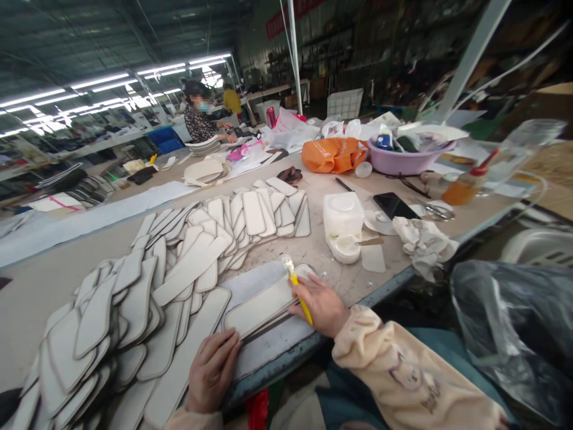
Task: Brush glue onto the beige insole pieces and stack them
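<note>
My right hand [320, 301] is closed round a yellow-handled brush [302, 298], whose whitish bristles point away from me. Under it lies a small stack of long pale panels [257, 307] with rounded corners, on a light sheet at the table's front edge. The fingertips of my left hand [212, 367] are pressed together at the near left end of that stack; what they hold, if anything, is hidden. Many overlapping pale pieces [134, 292] cover the table to the left. Beyond the brush stands a white cut-open container [344, 224] with white paste and a flat stick.
A black phone [395, 206], crumpled paper [423, 242], an orange bag [333, 155], a purple basin [405, 158] and a bottle of amber liquid [463, 188] are at the back right. A masked person [203, 116] sits across the table. Clear plastic [505, 322] hangs at right.
</note>
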`<state>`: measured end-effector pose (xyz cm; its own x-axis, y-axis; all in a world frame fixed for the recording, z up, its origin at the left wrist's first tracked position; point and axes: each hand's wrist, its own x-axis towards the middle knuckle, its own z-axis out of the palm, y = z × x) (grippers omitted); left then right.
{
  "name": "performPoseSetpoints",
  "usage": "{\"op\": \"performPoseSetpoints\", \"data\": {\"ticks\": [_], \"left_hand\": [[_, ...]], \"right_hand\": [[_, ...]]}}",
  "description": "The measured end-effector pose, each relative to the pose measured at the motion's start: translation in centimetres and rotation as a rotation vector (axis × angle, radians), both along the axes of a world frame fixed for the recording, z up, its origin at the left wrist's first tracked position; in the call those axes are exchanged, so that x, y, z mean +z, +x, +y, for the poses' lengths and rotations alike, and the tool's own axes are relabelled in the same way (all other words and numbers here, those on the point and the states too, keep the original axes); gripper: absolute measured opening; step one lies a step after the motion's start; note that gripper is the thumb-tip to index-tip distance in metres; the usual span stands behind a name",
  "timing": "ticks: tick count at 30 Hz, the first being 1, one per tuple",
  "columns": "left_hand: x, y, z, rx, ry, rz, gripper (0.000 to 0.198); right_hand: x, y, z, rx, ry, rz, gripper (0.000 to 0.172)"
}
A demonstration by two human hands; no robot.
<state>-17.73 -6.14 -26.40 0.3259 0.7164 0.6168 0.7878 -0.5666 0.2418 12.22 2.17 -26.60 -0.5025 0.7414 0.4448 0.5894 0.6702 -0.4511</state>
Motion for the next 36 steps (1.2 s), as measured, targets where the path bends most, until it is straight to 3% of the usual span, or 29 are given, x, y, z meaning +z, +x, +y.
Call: {"op": "performPoseSetpoints", "data": {"ticks": [4, 9, 15, 25, 33, 36], "left_hand": [[0.2, 0.3, 0.1, 0.001, 0.001, -0.006, 0.026], [0.3, 0.4, -0.1, 0.007, 0.010, -0.003, 0.027], [0.1, 0.4, -0.3, 0.027, 0.005, -0.014, 0.029], [-0.3, 0.1, -0.5, 0.033, -0.040, -0.068, 0.033], [-0.5, 0.0, -0.5, 0.040, -0.053, -0.071, 0.035], [-0.4, 0.1, -0.5, 0.038, -0.049, -0.060, 0.034]], "right_hand": [[-0.1, 2.3, 1.0, -0.141, -0.074, 0.092, 0.020], [-0.2, 2.9, 2.5, -0.367, -0.201, 0.237, 0.022], [-0.6, 2.5, 3.9, -0.326, -0.207, 0.270, 0.017], [-0.1, 2.4, 4.1, -0.386, -0.303, 0.321, 0.019], [-0.1, 2.3, 4.3, -0.409, -0.256, 0.278, 0.016], [0.0, 1.9, 4.0, -0.447, -0.137, 0.182, 0.017]]}}
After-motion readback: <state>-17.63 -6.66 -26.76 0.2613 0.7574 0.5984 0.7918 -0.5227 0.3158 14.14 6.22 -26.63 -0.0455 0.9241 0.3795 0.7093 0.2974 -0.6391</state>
